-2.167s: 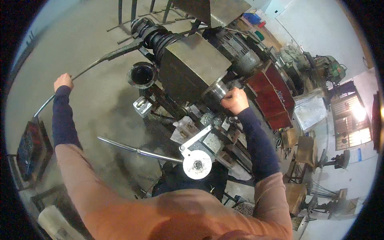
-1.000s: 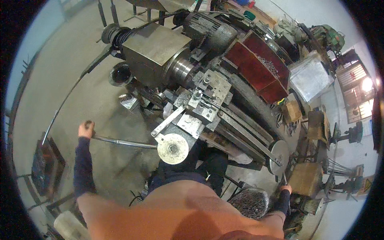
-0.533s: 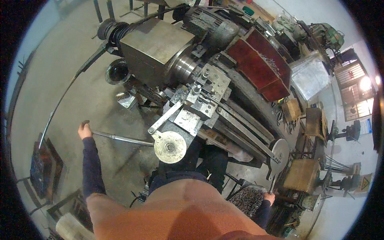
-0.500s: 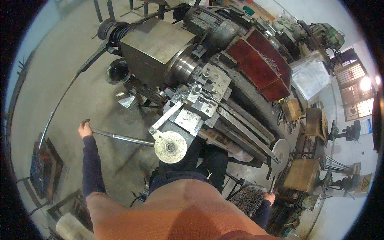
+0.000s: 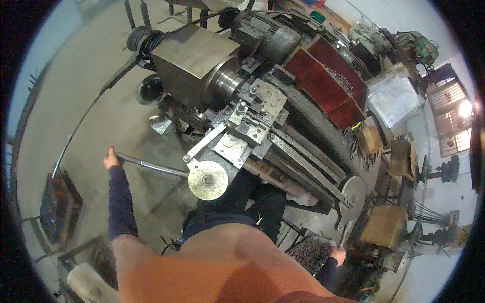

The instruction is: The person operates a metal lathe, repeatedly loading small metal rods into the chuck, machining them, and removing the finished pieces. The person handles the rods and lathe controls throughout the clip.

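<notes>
A small lathe-like metal machine stands before me, with a shiny round chuck [image 5: 225,83] and a bolted tool slide [image 5: 242,121]. My left hand [image 5: 112,159] is closed around the far end of a long steel lever [image 5: 151,165], which runs to a round pale metal disc [image 5: 207,180] by my lap. A flat link bar [image 5: 204,143] joins that disc to the slide. Low on the right, my right hand [image 5: 339,255] grips a short handle [image 5: 344,235] below a second disc [image 5: 352,197]. Two long flat bars [image 5: 308,169] reach from the slide toward this second disc.
Metal chips fill a container [image 5: 310,252] beside my right hand. Behind the machine are a motor [image 5: 268,40] and a dark red tray [image 5: 328,81]. A pedestal box [image 5: 60,207] stands at far left; wooden-topped benches with machines [image 5: 384,224] line the right.
The view has shifted and tilted slightly. My left hand and the lever end sit a little higher in the picture. Both hands keep their holds.
</notes>
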Demonstrator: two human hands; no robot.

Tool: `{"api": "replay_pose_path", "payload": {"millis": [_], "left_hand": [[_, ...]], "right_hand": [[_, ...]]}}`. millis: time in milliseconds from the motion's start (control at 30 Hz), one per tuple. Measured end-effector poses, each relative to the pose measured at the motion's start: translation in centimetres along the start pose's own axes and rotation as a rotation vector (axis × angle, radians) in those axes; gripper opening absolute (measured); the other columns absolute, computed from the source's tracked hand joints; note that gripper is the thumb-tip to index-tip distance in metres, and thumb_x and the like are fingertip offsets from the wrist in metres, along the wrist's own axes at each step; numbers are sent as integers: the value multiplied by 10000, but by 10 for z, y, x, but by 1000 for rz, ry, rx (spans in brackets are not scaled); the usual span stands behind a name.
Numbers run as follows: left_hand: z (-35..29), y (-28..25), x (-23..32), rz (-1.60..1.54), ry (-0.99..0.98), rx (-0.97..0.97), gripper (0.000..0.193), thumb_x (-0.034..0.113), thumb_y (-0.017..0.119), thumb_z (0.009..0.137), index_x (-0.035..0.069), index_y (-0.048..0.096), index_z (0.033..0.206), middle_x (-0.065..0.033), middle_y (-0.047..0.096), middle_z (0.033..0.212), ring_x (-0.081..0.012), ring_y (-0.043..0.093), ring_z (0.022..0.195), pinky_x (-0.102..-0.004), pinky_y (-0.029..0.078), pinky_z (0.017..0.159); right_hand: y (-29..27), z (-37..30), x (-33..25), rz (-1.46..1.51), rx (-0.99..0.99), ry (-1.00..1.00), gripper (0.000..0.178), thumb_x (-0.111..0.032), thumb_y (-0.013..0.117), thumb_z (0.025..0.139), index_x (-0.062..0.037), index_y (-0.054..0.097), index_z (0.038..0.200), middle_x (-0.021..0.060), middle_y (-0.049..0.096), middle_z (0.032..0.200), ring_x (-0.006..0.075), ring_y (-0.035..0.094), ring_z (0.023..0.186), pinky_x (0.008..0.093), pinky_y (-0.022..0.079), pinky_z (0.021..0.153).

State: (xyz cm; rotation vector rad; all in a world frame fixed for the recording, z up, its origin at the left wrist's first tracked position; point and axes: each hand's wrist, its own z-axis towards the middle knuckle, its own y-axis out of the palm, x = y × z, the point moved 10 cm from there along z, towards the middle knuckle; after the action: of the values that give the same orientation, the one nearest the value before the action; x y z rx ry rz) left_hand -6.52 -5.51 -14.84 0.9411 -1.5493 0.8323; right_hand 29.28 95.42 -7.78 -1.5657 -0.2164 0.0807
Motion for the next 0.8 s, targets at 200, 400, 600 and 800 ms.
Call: {"api": "replay_pose_path", "payload": {"millis": [200,400,600,800], "left_hand": [[0,92,-44,-167,-302,-222,207,42,487,726,-160,464,771,-238,559,654,-323,581,488,-411,498,440],[-13,225,-19,68,-149,-432,195,-11,443,701,-203,460,736,-270,582,667,-321,603,495,-389,515,455],[12,255,-35,151,137,-573,173,-17,436,709,-179,475,755,-247,576,647,-326,604,504,-380,519,448],[-3,251,-15,206,297,-570,166,-16,436,719,-168,483,762,-238,575,645,-331,601,503,-390,516,429]], "right_hand": [[11,99,16,-88,102,-103,369,-359,668,613,-61,648,829,163,641,856,326,621,805,441,488,702],[17,120,15,-59,-17,-89,422,-358,695,581,-64,652,881,171,643,870,292,625,828,385,495,730],[-12,6,-7,-43,-89,118,408,-317,594,701,16,603,936,222,595,1009,366,562,960,430,445,821],[-3,-3,-8,-17,-66,105,384,-297,568,688,23,606,897,214,610,969,374,569,935,431,447,800]]}}
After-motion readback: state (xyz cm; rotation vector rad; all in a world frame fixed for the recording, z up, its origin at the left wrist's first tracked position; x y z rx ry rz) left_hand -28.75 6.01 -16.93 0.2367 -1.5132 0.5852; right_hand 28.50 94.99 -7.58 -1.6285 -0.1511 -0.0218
